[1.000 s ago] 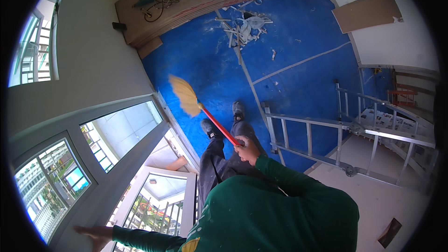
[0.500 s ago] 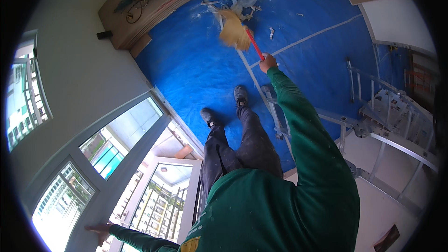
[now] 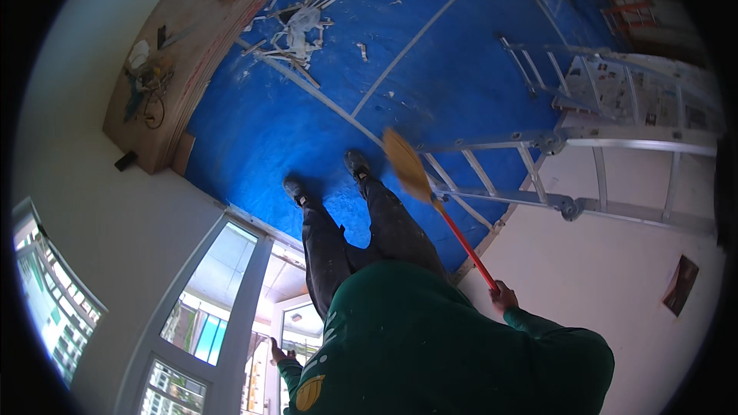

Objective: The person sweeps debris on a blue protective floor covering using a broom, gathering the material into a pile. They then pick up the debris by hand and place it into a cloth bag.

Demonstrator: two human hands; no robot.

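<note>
My right hand [image 3: 503,297] is closed round the red handle of a broom [image 3: 464,241], out to the right of my body. The broom's fan-shaped tan head [image 3: 407,167] points away from me, beside my right leg and close to the foot of an aluminium ladder [image 3: 492,173]. My left hand [image 3: 281,352] is low on the left by the white door frame, fingers apart, with nothing seen in it. A heap of debris [image 3: 296,40], white strips and clear plastic, lies on the blue floor covering [image 3: 254,127] ahead.
Stacked brown boards [image 3: 201,19] with cables and tools on top run along the left wall. The folding ladder reaches across the right side. Small scraps [image 3: 362,51] lie on the floor. A glazed white door [image 3: 296,330] and windows are at lower left.
My right hand has drawn the broom back from the debris heap toward my right side. My left hand has come off the door frame and nearer my body. The view has turned.
</note>
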